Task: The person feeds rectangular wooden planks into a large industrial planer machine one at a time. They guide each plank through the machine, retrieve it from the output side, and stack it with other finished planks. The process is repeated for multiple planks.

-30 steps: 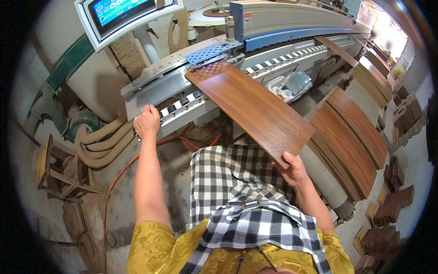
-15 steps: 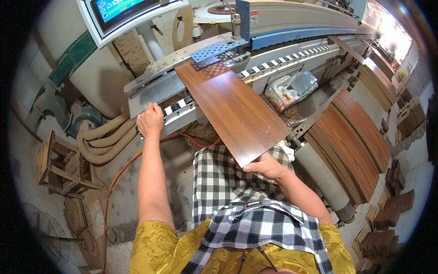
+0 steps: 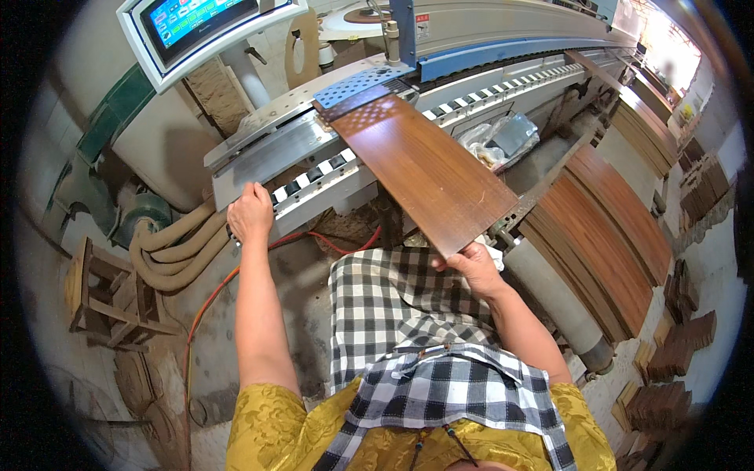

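So, your right fingers pinch the board by its near corner; your left fingers curl by the rollers, hold unclear. The board's far end meets the blue plate: likely lining up, which calls for a level, steady push.

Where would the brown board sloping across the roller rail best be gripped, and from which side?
Probably at the near end of the brown board, from the person's side, thumb above and fingers below: it is flat and thin, and that end juts clear of the roller rail. The right hand holds it there, at a corner.
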`<act>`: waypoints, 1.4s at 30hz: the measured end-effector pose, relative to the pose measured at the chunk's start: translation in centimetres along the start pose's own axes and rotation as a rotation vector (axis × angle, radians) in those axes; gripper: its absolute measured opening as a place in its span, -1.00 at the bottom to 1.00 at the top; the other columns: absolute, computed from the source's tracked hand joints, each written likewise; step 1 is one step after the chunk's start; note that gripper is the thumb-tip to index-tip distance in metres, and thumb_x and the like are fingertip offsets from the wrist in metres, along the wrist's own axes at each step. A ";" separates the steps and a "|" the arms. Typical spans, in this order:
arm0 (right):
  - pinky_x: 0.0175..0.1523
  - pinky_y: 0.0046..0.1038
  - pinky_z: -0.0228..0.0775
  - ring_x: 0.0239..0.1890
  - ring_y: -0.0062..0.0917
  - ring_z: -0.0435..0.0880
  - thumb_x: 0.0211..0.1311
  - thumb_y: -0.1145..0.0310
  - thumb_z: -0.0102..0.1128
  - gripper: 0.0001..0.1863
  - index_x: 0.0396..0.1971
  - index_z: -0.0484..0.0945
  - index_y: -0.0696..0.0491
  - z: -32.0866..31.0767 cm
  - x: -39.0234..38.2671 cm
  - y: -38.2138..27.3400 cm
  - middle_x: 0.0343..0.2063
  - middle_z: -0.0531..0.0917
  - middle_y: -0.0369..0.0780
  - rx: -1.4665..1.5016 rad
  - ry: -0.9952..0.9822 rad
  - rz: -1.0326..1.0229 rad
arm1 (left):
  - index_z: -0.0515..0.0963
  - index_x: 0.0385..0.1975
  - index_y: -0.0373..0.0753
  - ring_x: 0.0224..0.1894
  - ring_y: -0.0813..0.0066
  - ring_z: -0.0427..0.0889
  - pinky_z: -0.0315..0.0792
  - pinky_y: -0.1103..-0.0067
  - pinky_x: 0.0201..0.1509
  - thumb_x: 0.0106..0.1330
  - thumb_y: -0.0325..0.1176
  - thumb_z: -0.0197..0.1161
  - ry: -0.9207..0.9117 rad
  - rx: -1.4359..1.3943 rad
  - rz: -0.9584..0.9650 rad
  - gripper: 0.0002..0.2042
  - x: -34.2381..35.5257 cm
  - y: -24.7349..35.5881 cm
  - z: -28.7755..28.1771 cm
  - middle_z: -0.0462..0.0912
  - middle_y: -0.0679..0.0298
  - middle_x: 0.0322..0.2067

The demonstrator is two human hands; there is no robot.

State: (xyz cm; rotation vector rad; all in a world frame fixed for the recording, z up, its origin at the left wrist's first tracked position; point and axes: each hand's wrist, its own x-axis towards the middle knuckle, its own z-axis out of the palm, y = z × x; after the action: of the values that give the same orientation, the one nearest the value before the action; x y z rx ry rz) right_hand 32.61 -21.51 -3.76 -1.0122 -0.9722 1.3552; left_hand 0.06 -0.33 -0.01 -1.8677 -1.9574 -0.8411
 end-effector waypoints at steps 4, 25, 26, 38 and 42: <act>-0.28 -0.59 0.34 -0.51 -0.61 0.52 0.19 0.19 0.02 -0.69 -0.41 0.52 0.17 -2.4 0.1 0.4 -0.61 0.57 -0.27 -0.047 0.154 -0.013 | 0.48 -0.56 -0.24 -0.48 -0.01 0.53 0.36 0.26 -0.30 0.22 -0.18 -0.10 -0.001 0.003 0.001 -0.70 0.0 0.1 -0.1 0.54 -0.04 -0.60; -0.47 -0.64 0.27 -0.59 -0.72 0.43 0.23 0.25 -0.02 -0.69 -0.11 0.44 0.11 -20.0 -20.1 0.0 -0.64 0.49 -0.34 -0.589 1.437 -0.311 | 0.49 -0.59 -0.23 -0.52 0.04 0.55 0.38 0.30 -0.32 0.21 -0.21 -0.07 0.049 0.021 0.037 -0.72 0.0 0.0 0.4 0.54 -0.01 -0.65; -0.47 -0.64 0.26 -0.59 -0.72 0.42 0.23 0.25 -0.02 -0.67 -0.09 0.41 0.12 -20.5 -22.4 -0.4 -0.65 0.49 -0.33 -0.650 1.568 -0.343 | 0.49 -0.59 -0.23 -0.53 0.04 0.55 0.38 0.30 -0.32 0.21 -0.21 -0.07 0.052 0.021 0.034 -0.72 0.0 -0.2 0.4 0.54 -0.01 -0.65; -0.60 -0.68 0.18 -0.67 -0.74 0.36 0.18 0.06 0.04 -0.47 0.04 0.34 0.11 -24.6 -30.3 -0.7 -0.62 0.50 -0.30 -0.423 1.895 -0.233 | 0.47 -0.54 -0.23 -0.49 -0.02 0.52 0.35 0.24 -0.33 0.23 -0.18 -0.11 0.013 0.000 0.031 -0.70 0.2 -0.7 1.0 0.54 -0.02 -0.60; -0.55 -0.68 0.22 -0.60 -0.71 0.41 0.17 0.08 0.05 -0.52 -0.04 0.39 0.13 -25.7 -31.3 0.7 -0.50 0.51 -0.29 -0.274 1.936 -0.337 | 0.48 -0.51 -0.23 -0.45 -0.04 0.51 0.34 0.22 -0.32 0.24 -0.16 -0.14 -0.038 -0.006 0.009 -0.68 0.2 -0.4 0.5 0.55 -0.02 -0.57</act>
State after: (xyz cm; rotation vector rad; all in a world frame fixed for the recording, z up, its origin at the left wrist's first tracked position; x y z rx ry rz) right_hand 57.06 -52.99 -10.91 -1.5982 0.2353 -0.3681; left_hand -0.25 0.16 -0.41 -1.9087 -1.9693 -0.8158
